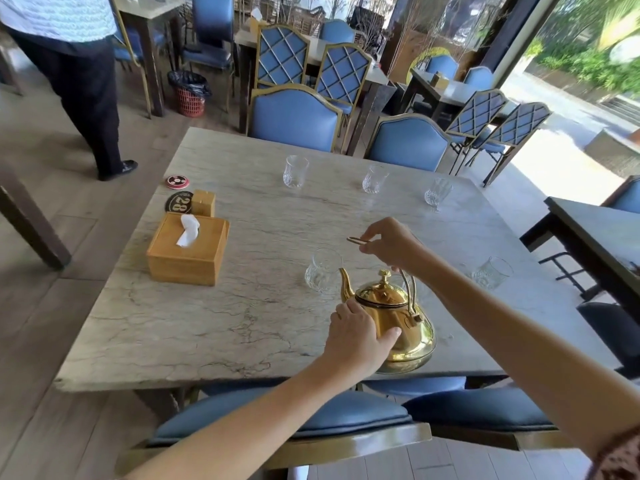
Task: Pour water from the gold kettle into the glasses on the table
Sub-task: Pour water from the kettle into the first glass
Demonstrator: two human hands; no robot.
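A: Starting at the left of the frame, what sits on the marble table (221, 306)?

B: A wooden tissue box (188, 249) with a white tissue (188, 231) sticking out of its slot. Just behind it are a small wooden holder (203, 202), a dark oval plaque marked 28 (178, 201) and a round red call button (177, 181).

A: And the glasses?

B: Three stand along the far side: the far left glass (295, 171), the far middle glass (375, 179) and the far right glass (438, 192). The near glass (322, 271) stands just beyond the kettle's spout, and the tilted-looking glass (491, 273) is at the right edge. All look empty, though I cannot tell for sure.

A: Where is the gold kettle (398, 320)?

B: Lower centre, resting on the table near its front edge, lid on. Its contents are hidden.

A: The hands?

B: The left hand (356, 339) is wrapped around the kettle's body, fingers and thumb pressed to it. The right hand (391, 245), above, pinches the raised wire handle (356, 240) between its fingertips.
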